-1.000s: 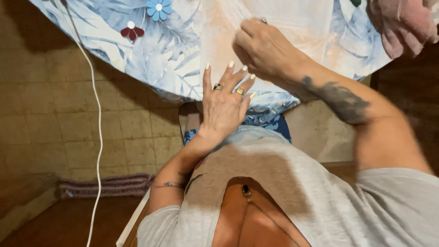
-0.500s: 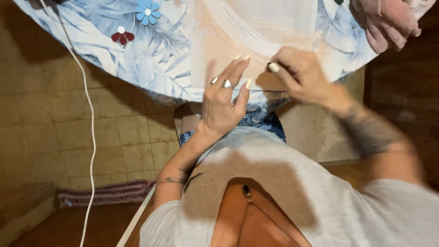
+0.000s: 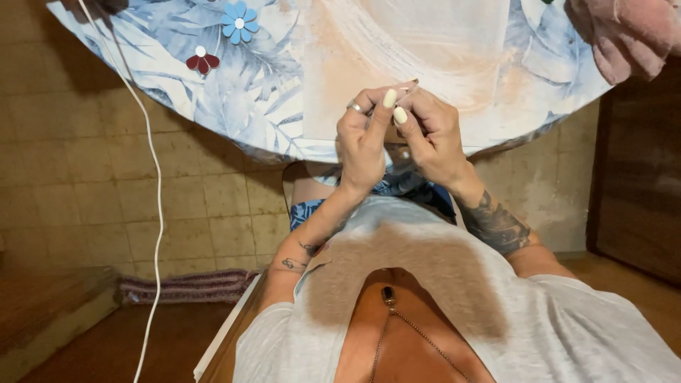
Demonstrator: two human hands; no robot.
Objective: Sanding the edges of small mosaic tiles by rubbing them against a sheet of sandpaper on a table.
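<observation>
The two hands are up together in the middle, just in front of the near edge of the table (image 3: 213, 120). The left hand (image 3: 362, 138) has a ring, and its fingers are curled. The right hand (image 3: 433, 135) is curled too. Their fingertips meet and pinch a very small thin thing (image 3: 410, 86). It is too tiny to tell what it is. It sits right between the two hands, over the table edge.

No bowl, box or cup can be seen. The table has a blue cloth with leaves on it. A blue flower (image 3: 239, 23) and a dark red flower (image 3: 202, 62) lie on the far left part. A pink cloth (image 3: 628, 35) sits at the far right corner. A white cord (image 3: 152, 184) hangs down on the left.

A moment ago the left hand lay flat and open on the table edge. The right hand was off to the right. Now the left hand has lifted and closed, and the right hand has come over to touch it.
</observation>
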